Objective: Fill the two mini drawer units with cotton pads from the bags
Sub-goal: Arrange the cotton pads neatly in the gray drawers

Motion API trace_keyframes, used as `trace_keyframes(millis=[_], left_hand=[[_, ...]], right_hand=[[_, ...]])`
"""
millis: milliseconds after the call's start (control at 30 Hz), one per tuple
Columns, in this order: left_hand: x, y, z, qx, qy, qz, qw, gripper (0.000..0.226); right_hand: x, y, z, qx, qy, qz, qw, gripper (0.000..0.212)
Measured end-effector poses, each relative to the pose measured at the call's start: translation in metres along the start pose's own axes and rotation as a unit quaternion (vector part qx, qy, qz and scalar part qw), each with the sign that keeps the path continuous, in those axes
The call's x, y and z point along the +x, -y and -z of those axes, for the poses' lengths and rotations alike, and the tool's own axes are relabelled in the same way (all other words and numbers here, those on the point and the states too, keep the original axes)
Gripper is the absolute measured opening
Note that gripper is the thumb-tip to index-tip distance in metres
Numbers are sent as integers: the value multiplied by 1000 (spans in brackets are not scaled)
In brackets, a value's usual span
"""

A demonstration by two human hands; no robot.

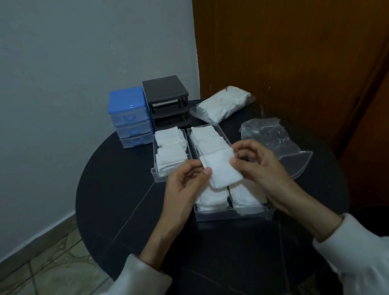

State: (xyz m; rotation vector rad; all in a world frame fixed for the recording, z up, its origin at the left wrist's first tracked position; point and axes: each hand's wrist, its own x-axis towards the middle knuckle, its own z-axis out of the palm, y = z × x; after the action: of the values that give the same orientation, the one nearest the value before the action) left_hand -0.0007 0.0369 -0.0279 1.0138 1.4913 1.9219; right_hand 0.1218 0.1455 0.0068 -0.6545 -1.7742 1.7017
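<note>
Head view, setting: a round dark table stands in a corner, with a grey wall to the left and a brown wooden door to the right.
Left hand: thumb and curled fingers pinch the left edge of a small stack of cotton pads.
Right hand: thumb and fingertips pinch the right edge of the same stack, so both hands hold it together.
Held stack: white, square, raised above the nearest clear drawer, which lies on the table and already has two rows of pads in it.
Other drawers: two more clear drawers lie side by side behind the hands, the left drawer and the right drawer, both filled with white pads.
Blue unit: stands at the table's far edge, its three clear drawers with blue handles pushed in.
Black unit: stands just right of the blue one, its slots open without drawers.
Full bag: clear plastic, packed with white pads, lying at the far right beside the door.
Empty bag: clear, crumpled and flat, to the right of the hands.
Sleeves: both forearms end in loose white cuffs.
</note>
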Motion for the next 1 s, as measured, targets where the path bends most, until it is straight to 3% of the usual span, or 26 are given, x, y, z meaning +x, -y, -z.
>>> trace_keyframes(millis=[233,367,500,667,1000], left_hand=[[5,-10,-6,-1,-27,-1,1000,10],[5,-15,-8,-8,-31,-2,999,12],[4,-15,-8,7,-37,0,999,11],[5,-17,-8,15,-38,23,999,11],[0,-29,10,34,-29,84,995,5]], right_hand=[[2,-8,1,-135,-10,103,986,14],[1,-6,-4,-100,31,78,991,9],[-2,-4,-8,-94,30,79,992,34],[0,-5,-2,-98,7,79,992,6],[-6,6,31,-72,-66,-8,995,22]])
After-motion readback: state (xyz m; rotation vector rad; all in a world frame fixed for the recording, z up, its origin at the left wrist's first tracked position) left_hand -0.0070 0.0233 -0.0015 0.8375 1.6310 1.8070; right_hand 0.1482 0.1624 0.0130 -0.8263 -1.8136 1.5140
